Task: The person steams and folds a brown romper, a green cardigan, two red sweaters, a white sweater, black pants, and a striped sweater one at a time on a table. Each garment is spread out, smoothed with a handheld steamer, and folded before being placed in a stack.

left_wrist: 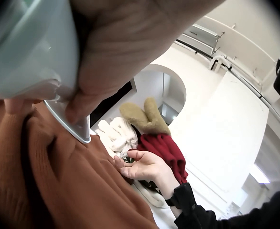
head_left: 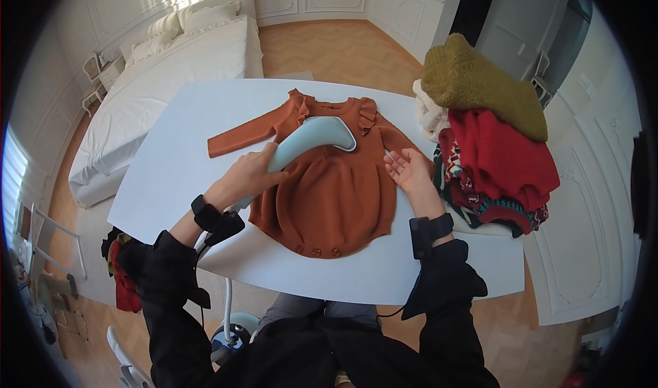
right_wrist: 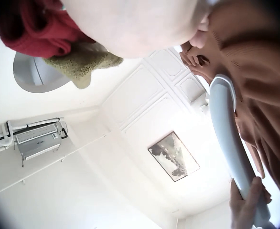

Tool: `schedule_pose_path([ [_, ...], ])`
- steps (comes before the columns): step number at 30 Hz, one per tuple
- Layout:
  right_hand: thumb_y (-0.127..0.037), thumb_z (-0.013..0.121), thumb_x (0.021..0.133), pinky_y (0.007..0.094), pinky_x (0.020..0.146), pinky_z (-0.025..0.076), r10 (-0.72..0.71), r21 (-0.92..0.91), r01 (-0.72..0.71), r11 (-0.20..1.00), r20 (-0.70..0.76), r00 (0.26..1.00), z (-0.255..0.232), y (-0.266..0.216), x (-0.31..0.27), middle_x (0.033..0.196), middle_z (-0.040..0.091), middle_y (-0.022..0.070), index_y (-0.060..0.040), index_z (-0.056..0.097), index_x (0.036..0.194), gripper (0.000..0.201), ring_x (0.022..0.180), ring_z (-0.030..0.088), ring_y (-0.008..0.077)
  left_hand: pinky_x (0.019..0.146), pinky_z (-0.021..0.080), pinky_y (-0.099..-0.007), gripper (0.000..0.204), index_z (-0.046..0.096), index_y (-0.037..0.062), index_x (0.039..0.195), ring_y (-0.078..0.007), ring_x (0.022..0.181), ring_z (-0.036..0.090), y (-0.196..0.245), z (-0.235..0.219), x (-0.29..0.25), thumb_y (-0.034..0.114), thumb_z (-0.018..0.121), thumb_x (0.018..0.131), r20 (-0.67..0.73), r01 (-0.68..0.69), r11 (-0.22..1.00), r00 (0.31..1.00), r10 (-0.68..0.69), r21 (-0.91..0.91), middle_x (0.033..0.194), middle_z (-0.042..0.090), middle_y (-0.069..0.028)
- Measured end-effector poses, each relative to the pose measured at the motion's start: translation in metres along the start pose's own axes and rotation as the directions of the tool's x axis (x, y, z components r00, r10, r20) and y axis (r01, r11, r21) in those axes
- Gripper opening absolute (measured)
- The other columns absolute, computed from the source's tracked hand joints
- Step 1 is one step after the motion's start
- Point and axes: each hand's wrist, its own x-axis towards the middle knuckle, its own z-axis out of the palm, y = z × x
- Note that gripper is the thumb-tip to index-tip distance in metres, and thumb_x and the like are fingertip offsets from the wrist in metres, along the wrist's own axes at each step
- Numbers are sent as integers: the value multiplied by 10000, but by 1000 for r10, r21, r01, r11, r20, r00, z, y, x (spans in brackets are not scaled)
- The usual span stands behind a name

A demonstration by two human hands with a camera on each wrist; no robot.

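Observation:
A rust-brown knit romper [head_left: 336, 206] with ruffled shoulders and buttons along its bottom lies spread on the white table [head_left: 171, 155]. My left hand [head_left: 247, 175] grips the handle of a pale blue garment steamer [head_left: 308, 140], its head over the romper's chest. From the right wrist view, the steamer [right_wrist: 224, 124] shows side-on beside the brown knit, with left fingers [right_wrist: 250, 202] wrapped round its lower end. My right hand [head_left: 412, 171] is palm up with loosely bent fingers, at the romper's right-hand sleeve, and holds nothing.
Folded knitwear is piled at the table's right: an olive piece [head_left: 483, 86] on top, red [head_left: 504, 155] below, white [head_left: 430, 110] beside. The steamer's hose [head_left: 228, 306] runs down to its base [head_left: 236, 330] on the floor. A bed [head_left: 185, 86] stands beyond the table.

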Motion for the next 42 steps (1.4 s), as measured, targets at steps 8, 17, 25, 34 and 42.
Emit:
schedule_pose_path([
  [8, -59, 581, 771, 382, 852, 478, -651, -784, 189, -592, 602, 463, -6, -12, -33, 1054, 591, 185, -33, 606, 1112, 344, 1006, 559, 319, 638, 515, -418, 498, 469, 11, 1167, -357, 723, 645, -6, -7, -17, 336, 627, 824, -18, 42, 999, 999, -42, 9, 822, 643, -226],
  [17, -55, 612, 768, 366, 835, 472, -532, -594, -154, -789, 536, 655, -5, -3, -32, 979, 643, 122, -61, 700, 835, 111, 990, 570, 285, 496, 518, -313, 443, 518, 0, 1146, -205, 537, 628, 0, -24, -46, 268, 633, 812, 30, 143, 981, 990, -141, -128, 738, 637, -141],
  [25, -81, 627, 749, 416, 802, 443, -397, -558, 57, -828, 654, 644, -5, -4, -42, 902, 645, 121, -46, 693, 779, 80, 953, 601, 267, 459, 496, -275, 492, 501, -16, 1233, -141, 497, 582, -6, -38, -71, 184, 655, 811, -107, 173, 951, 973, -206, -258, 714, 606, -88],
  [34, -62, 640, 759, 386, 773, 469, -346, -480, 42, -876, 687, 639, 8, 9, -35, 794, 685, 94, -88, 678, 764, 47, 811, 675, 264, 473, 498, -290, 505, 509, -10, 1217, -161, 502, 590, -14, -47, -87, 226, 658, 797, -158, 191, 933, 956, -247, -305, 716, 615, -106],
  [42, -143, 533, 853, 492, 669, 510, -688, -757, -2, -653, 592, 419, 58, -60, -39, 788, 665, 202, -28, 541, 935, 141, 779, 660, 376, 480, 496, -289, 519, 516, -1, 1235, -158, 503, 587, -18, -47, -97, 223, 669, 792, -149, 158, 930, 965, -217, -333, 708, 616, -104],
])
